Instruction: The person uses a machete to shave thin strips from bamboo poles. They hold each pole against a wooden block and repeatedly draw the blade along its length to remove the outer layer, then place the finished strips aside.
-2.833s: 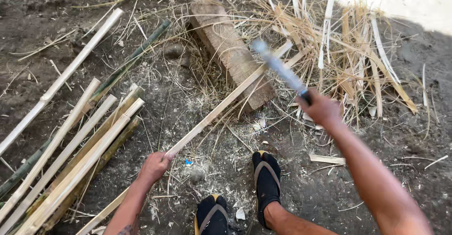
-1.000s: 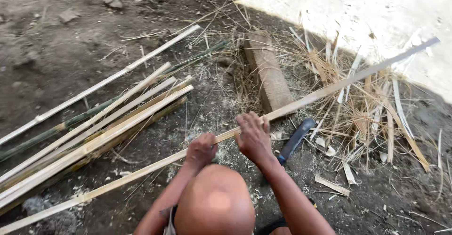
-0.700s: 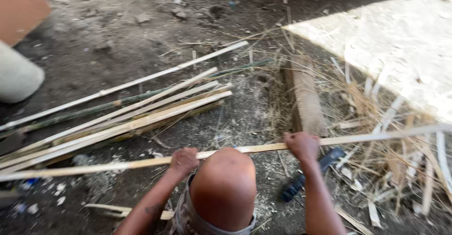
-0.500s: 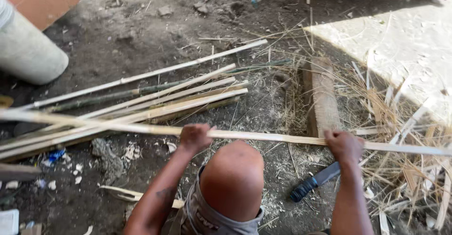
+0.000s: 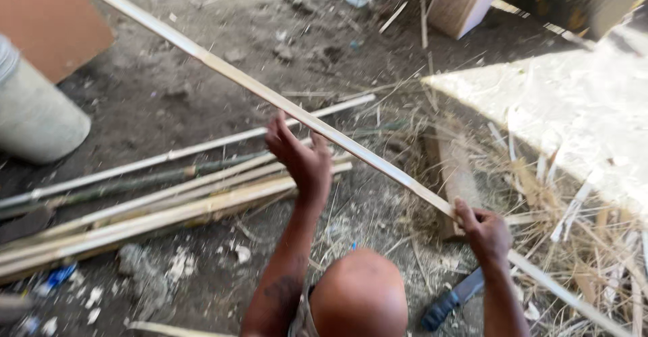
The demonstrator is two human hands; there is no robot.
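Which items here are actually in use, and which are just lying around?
In use: long bamboo strip, gripped by right hand, left hand against it.

Lying about: bamboo pile, knife, wooden block, grey cylinder, straw scraps.

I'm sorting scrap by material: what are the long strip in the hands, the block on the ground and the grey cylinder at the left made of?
Long strip: looks like split bamboo, pale, bare, with a node ring; the left hand and right hand hold it. Block: apparently raw wood, rough, chipped. Grey cylinder: possibly concrete or plastic, matte; too blurred to tell.
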